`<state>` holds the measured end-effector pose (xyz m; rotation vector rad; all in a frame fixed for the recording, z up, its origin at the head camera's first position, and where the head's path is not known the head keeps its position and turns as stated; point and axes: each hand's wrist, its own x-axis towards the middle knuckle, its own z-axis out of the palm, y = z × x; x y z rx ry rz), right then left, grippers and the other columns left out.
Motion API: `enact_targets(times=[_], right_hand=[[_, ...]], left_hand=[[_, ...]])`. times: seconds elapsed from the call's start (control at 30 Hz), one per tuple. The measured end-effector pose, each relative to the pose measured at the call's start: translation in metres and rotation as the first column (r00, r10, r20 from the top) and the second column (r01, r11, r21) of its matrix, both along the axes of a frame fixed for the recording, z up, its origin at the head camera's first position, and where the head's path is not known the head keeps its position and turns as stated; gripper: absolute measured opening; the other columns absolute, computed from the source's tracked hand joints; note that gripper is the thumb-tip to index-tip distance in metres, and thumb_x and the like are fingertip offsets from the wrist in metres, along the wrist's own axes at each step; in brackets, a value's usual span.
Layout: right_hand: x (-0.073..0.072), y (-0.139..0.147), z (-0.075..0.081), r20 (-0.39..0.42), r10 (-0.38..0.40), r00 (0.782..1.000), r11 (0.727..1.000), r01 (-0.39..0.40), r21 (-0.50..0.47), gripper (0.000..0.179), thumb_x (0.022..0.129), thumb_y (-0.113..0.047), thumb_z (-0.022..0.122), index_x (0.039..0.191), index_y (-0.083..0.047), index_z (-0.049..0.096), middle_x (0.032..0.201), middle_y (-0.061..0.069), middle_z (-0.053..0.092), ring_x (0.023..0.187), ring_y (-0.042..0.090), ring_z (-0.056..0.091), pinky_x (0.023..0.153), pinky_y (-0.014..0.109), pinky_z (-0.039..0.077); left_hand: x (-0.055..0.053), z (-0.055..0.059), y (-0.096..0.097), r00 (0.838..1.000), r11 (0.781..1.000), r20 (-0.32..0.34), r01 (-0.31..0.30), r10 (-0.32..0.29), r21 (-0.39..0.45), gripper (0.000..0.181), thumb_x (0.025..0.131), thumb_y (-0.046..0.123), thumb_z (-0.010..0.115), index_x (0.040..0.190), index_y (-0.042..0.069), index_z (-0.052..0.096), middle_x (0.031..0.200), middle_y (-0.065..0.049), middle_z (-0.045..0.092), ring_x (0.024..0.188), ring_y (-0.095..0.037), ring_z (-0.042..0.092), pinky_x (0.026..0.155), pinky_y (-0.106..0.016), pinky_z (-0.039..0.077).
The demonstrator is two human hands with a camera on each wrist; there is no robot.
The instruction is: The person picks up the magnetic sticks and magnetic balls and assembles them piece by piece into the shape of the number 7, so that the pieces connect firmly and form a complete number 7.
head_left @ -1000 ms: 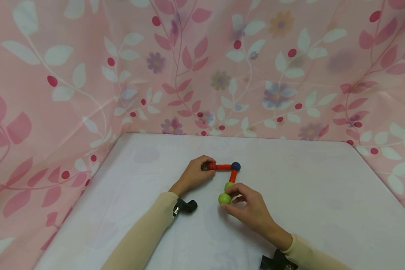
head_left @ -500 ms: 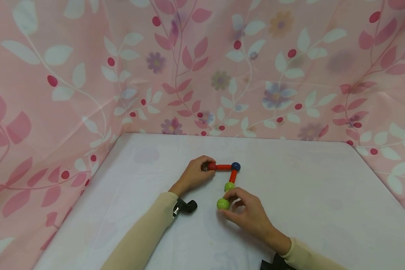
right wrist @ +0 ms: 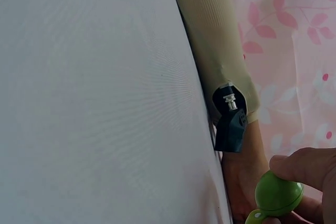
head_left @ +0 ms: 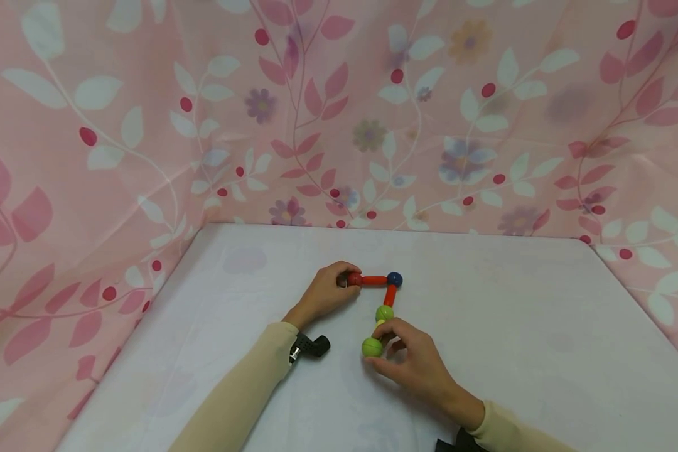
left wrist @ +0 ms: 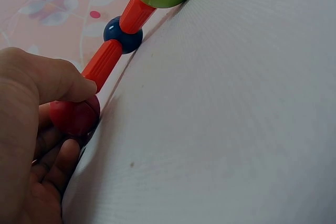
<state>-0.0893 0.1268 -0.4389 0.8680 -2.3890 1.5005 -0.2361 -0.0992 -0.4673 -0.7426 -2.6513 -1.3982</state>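
Note:
My left hand (head_left: 329, 289) grips a red ball (head_left: 355, 279) at the left end of a stick-and-ball chain. From it a red rod (head_left: 375, 280) runs right to a dark blue ball (head_left: 395, 279). A second red rod (head_left: 390, 295) comes toward me from there and ends at a green ball (head_left: 384, 313). Below that ball, a short yellow-green rod (head_left: 380, 322) shows partly behind fingers. My right hand (head_left: 415, 361) pinches the nearest green ball (head_left: 371, 347) between thumb and fingers. The right wrist view shows this green ball (right wrist: 278, 195) up close, thumb on top.
A white cloth covers the table (head_left: 542, 333). Behind it hangs a pink floral curtain (head_left: 339, 125). A black wrist camera (head_left: 313, 346) sits on my left wrist, close to the left of the chain's near end.
My right hand has moved slightly toward me with the nearest green ball. The two green balls stand farther apart, and the yellow-green rod between them now shows. The left hand stays put.

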Motion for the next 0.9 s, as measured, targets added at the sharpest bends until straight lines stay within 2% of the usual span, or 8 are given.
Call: enact_targets(times=[0.27, 0.6, 0.9], right_hand=[[0.0007, -0.0003, -0.0021, 0.007, 0.001, 1.0, 1.0, -0.001, 0.018, 0.042, 0.077, -0.002, 0.092, 0.108, -0.013, 0.065, 0.102, -0.008, 0.064, 0.085, 0.014, 0.063, 0.07, 0.036, 0.058], [0.0003, 0.0002, -0.006, 0.004, 0.015, 1.0, 1.0, -0.015, 0.02, 0.043, 0.076, -0.001, 0.093, 0.107, -0.013, 0.065, 0.105, -0.004, 0.062, 0.086, 0.015, 0.062, 0.069, 0.036, 0.059], [0.0012, -0.0008, -0.0057, 0.031, -0.014, 0.999, 0.999, 0.012, 0.044, 0.043, 0.074, -0.001, 0.094, 0.103, -0.014, 0.065, 0.108, -0.003, 0.059, 0.086, 0.016, 0.062, 0.07, 0.034, 0.058]], left_hand=[[0.0011, 0.0009, 0.0003, 1.0, 1.0, 0.0, 0.008, -0.008, 0.015, 0.032, 0.092, 0.014, 0.077, 0.123, 0.011, 0.071, 0.105, 0.002, 0.067, 0.09, -0.016, 0.057, 0.078, -0.033, 0.048], [0.001, 0.0014, 0.0005, 1.0, 1.0, 0.005, 0.006, -0.006, 0.013, 0.033, 0.092, 0.013, 0.077, 0.123, 0.01, 0.072, 0.106, 0.001, 0.067, 0.09, -0.016, 0.057, 0.079, -0.032, 0.048], [0.0016, 0.0034, 0.0009, 1.0, 1.0, 0.011, 0.004, -0.004, 0.007, 0.033, 0.092, 0.014, 0.077, 0.124, 0.01, 0.071, 0.109, 0.001, 0.067, 0.092, -0.017, 0.057, 0.081, -0.032, 0.048]])
